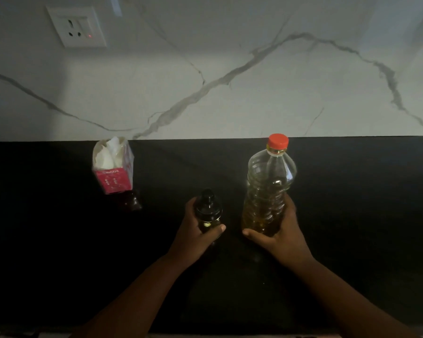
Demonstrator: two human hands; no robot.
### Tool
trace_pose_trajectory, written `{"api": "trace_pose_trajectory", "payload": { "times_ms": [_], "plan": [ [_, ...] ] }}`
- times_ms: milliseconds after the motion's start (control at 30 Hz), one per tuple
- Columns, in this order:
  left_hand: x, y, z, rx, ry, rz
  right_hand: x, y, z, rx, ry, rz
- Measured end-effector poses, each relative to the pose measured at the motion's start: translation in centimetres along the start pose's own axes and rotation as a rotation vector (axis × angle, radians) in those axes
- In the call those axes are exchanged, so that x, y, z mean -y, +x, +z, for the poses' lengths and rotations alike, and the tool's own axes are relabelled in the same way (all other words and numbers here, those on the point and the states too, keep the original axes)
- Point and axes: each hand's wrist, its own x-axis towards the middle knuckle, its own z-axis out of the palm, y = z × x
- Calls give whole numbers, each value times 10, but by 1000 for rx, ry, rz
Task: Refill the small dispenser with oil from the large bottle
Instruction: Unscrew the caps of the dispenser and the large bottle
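A small dark dispenser (208, 209) with a black cap stands upright on the black counter, centre of view. My left hand (195, 234) grips its lower body, thumb across the front. To its right stands the large clear bottle (269, 181), ribbed, with a red cap screwed on and yellow oil filling roughly its lower half. My right hand (280, 234) wraps round the bottle's base, thumb pointing left. Both containers are upright and capped, a short gap between them.
A pink and white tissue pack (114, 167) stands at the back left of the black counter (59, 240), its reflection below it. A marble backsplash (230, 81) rises behind, with a wall socket (76, 26) at the upper left. The counter's front edge runs along the bottom.
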Motion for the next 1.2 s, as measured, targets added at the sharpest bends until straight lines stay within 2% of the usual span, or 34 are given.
{"api": "trace_pose_trajectory", "payload": {
  "times_ms": [67, 133, 167, 233, 300, 367, 433, 533, 600, 700, 767, 867, 933, 1100, 1200],
  "plan": [
    [0, -3, -2, 18, -33, -7, 4, -18, -3, -217, -72, 21],
    [-3, -4, -2, 5, -71, 8, 14, -39, -7, -365, -167, -183],
    [-4, -3, -2, -6, -94, 6, 24, -45, -7, -343, -202, -326],
    [-4, 0, -3, -14, -106, 4, 52, -48, 0, -128, -210, -502],
    [-7, 2, -7, -1, -27, 8, 83, -39, 13, 77, -257, -576],
    [-12, 4, -12, 27, 74, 45, 108, -21, 32, 109, -336, -638],
    [-11, 3, -17, 48, 189, 185, 124, -4, 48, 105, -416, -592],
    [-16, 0, -19, 47, 179, 158, 132, 16, 60, 133, -597, -431],
    [-17, -2, -20, 78, 74, 66, 135, 20, 63, 160, -661, -386],
    [-19, -1, -23, 113, -39, 9, 136, 20, 65, 210, -642, -348],
    [-20, -1, -25, 124, -70, -1, 139, 20, 63, 184, -601, -332],
    [-23, -3, -28, 118, -86, -27, 148, 16, 52, 70, -434, -294],
    [-26, -5, -29, 111, -92, -19, 151, 4, 38, 89, -191, -192],
    [-19, -6, -28, 89, -105, 40, 125, -51, 22, 234, 883, 438],
    [-21, -10, -23, 61, -128, 23, 95, -69, 17, 202, 1353, 641]
  ]
}}
